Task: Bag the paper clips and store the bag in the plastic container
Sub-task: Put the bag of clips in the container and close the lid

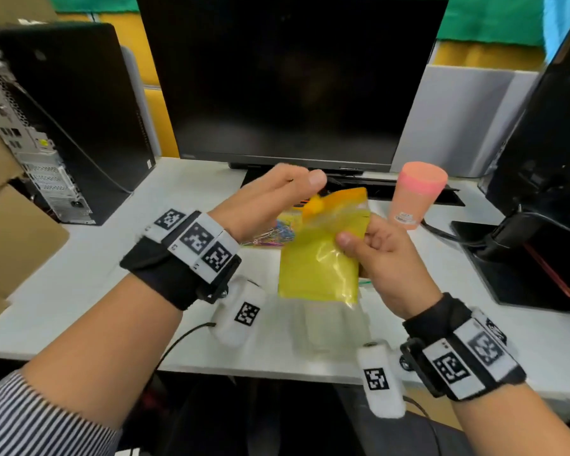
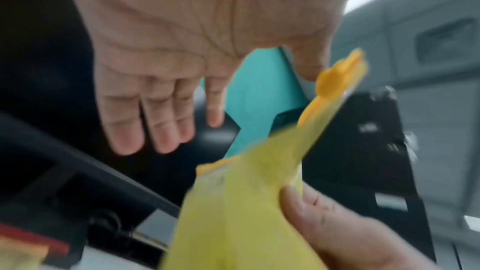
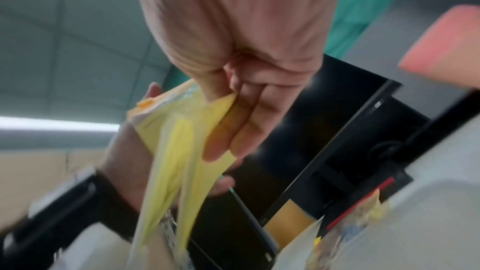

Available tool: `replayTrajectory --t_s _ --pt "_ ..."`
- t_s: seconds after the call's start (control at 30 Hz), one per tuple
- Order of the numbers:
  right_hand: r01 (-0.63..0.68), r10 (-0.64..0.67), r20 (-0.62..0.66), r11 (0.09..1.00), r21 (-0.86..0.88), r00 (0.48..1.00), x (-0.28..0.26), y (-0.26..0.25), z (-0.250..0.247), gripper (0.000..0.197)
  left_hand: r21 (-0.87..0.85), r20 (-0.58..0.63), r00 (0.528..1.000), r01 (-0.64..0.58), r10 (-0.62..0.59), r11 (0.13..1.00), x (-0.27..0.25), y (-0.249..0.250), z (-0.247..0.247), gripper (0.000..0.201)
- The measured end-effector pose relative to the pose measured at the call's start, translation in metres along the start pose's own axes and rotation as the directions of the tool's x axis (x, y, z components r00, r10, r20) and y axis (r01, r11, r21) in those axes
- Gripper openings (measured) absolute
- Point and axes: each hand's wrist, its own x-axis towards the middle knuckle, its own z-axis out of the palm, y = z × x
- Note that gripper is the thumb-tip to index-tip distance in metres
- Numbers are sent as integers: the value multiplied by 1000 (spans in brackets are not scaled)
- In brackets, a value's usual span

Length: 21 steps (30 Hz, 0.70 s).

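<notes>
A yellow zip bag [image 1: 316,268] [image 2: 233,213] [image 3: 176,141] hangs upright above the white desk. My right hand [image 1: 382,255] [image 3: 241,110] pinches the bag's right edge between thumb and fingers. My left hand [image 1: 277,192] [image 2: 161,110] is at the bag's top left with its fingers straight. Its thumb tip is close to the orange slider [image 1: 315,204] [image 2: 335,77]. A pile of coloured paper clips [image 1: 277,232] lies on the desk behind the bag. Under the bag sits a faint, blurred clear plastic container [image 1: 329,327].
A dark monitor [image 1: 290,77] stands at the back of the desk. A PC tower [image 1: 63,120] and cardboard boxes [image 1: 10,232] are on the left. On the right are a peach tumbler [image 1: 417,195] and a second black monitor stand [image 1: 540,258] with cables.
</notes>
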Motion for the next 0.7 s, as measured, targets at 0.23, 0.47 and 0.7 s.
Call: replayTrajectory --t_s 0.23,0.47,0.7 --pt "-77 77 -93 997 4 993 -8 4 -5 36 -287 230 967 171 -105 942 -6 -40 42 54" --pt "-250 216 -219 958 -140 952 -13 19 -20 30 -229 178 974 181 -142 957 -18 -54 61 62" --pt "-301 284 -110 935 -187 952 -18 21 -22 39 -236 72 988 151 -137 960 -11 -66 74 24"
